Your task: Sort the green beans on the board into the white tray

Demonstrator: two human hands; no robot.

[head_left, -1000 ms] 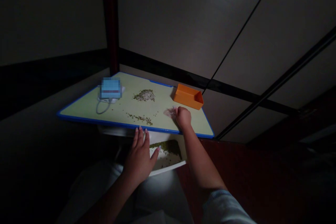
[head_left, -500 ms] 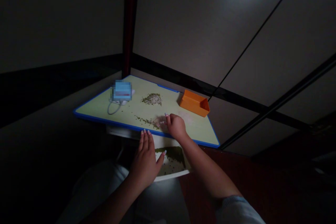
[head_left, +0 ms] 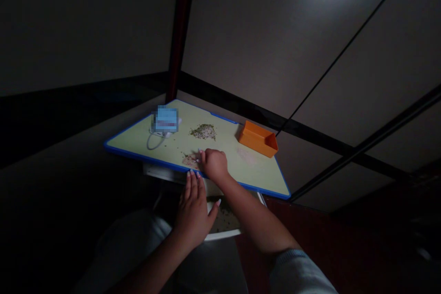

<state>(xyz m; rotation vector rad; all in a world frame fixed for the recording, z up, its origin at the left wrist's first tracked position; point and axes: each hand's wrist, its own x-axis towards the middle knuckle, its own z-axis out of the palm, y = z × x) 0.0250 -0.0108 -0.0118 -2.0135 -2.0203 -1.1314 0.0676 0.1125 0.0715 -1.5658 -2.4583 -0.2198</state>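
My right hand (head_left: 214, 164) is curled low over the table, knuckles up, at the near edge. Whatever its fingers hold is hidden. Beside its fingertips lie scattered small green and pale grains, like beans (head_left: 190, 160). My left hand (head_left: 195, 211) rests its outstretched fingertips against the blue table edge, thumb spread, holding nothing. Farther back on the tabletop (head_left: 237, 172) sits a larger mixed pile of green and pale grains (head_left: 204, 132). Under the edge a pulled-out white drawer (head_left: 225, 235) has green grains in it, partly covered by my right forearm.
An orange open box (head_left: 258, 139) stands at the right rear corner. On the left lies a small white device (head_left: 166, 134) with a looped cable and a blurred screen. Dark cabinet panels (head_left: 241, 46) rise behind the table.
My right hand has moved left along the near edge, and fewer scattered green grains show there. My left hand stays at the edge. The view has shifted slightly.
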